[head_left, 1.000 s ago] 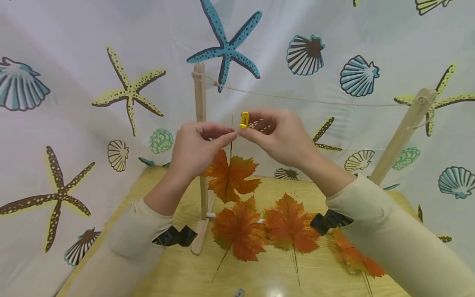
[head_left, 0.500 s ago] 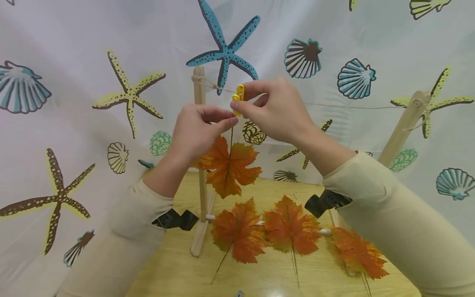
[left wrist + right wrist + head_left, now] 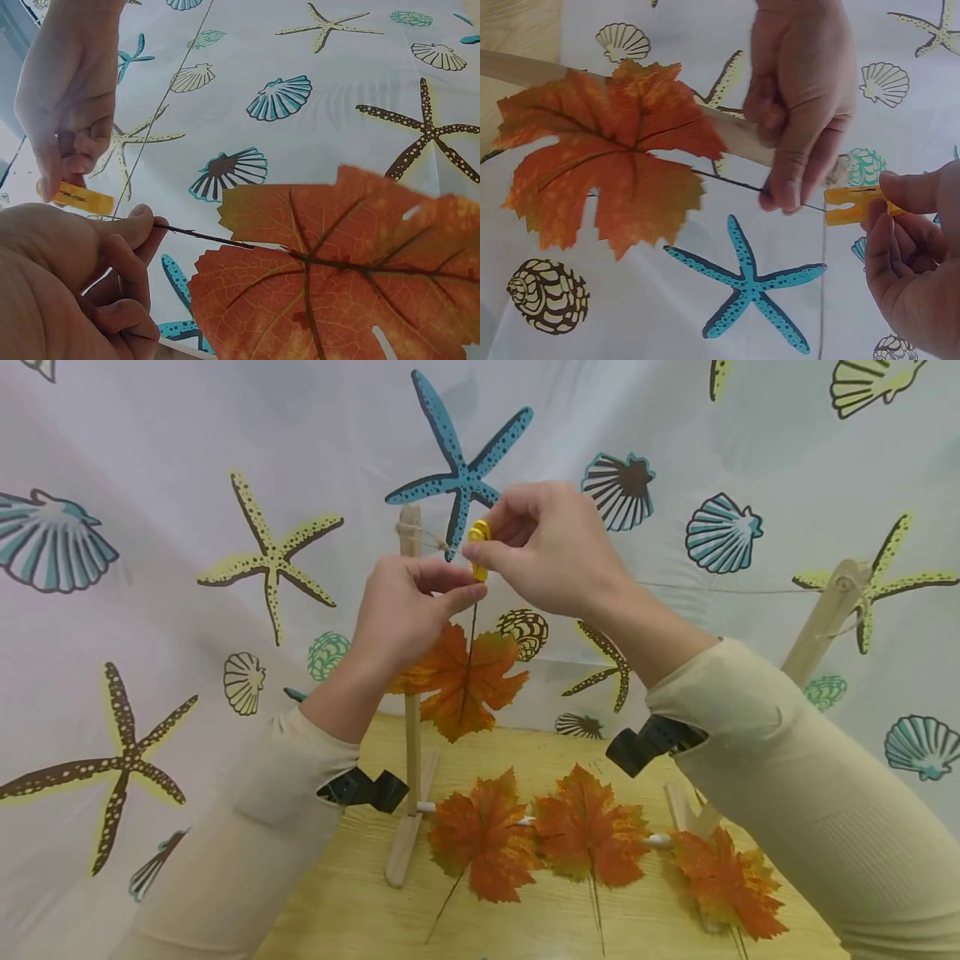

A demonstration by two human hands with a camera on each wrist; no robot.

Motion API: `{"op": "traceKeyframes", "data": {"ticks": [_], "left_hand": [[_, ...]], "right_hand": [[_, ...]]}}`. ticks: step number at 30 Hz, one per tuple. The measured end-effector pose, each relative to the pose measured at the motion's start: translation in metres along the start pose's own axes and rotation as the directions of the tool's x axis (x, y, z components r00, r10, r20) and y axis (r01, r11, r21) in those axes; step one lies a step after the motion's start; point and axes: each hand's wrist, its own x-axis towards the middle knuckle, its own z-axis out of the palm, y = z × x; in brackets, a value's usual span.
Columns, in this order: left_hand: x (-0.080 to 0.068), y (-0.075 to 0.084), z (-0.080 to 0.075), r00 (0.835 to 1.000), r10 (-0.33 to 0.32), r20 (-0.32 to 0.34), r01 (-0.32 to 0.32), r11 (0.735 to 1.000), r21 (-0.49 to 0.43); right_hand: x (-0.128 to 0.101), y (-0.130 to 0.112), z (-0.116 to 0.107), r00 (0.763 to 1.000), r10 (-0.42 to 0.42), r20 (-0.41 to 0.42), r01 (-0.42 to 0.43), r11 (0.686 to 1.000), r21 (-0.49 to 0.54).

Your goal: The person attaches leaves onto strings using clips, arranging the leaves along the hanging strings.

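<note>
1. While the left hand [image 3: 408,610] pinches the thin stem of an orange maple leaf [image 3: 461,681] and holds it up beside the string [image 3: 750,590], the leaf hangs below.
2. Right hand [image 3: 551,556] fingers are closed on a yellow clothespin [image 3: 477,545], just at the stem top.
3. Pinning seems in progress; next, the clothespin must bite stem and string together.

Orange maple leaf [image 3: 462,682] hanging stem-up, small yellow clip [image 3: 478,548] at its stem tip
</note>
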Motion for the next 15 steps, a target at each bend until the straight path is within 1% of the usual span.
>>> {"op": "traceKeyframes", "data": {"ticks": [2, 6, 8, 11, 15], "left_hand": [[0.002, 0.001, 0.000, 1.000, 0.006, 0.007, -0.006, 1.000, -0.004], [0.005, 0.002, 0.000, 1.000, -0.009, 0.014, 0.009, 1.000, -0.012], [0.006, 0.002, 0.000, 1.000, -0.014, 0.016, 0.014, 1.000, -0.022], [0.008, 0.001, 0.000, 1.000, -0.004, 0.024, 0.005, 0.999, -0.042], [0.011, 0.000, -0.001, 0.999, -0.010, 0.031, 0.011, 0.999, -0.035]], "right_hand": [[0.004, -0.002, -0.004, 1.000, -0.006, -0.013, 0.006, 1.000, 0.003], [0.010, -0.006, -0.011, 1.000, 0.005, -0.015, -0.005, 1.000, 0.009], [0.012, -0.007, -0.012, 1.000, 0.023, -0.005, -0.023, 1.000, 0.015], [0.014, -0.006, -0.012, 0.998, 0.053, 0.026, -0.054, 0.998, 0.035], [0.017, -0.002, -0.009, 0.994, 0.086, 0.065, -0.089, 0.994, 0.058]]}}
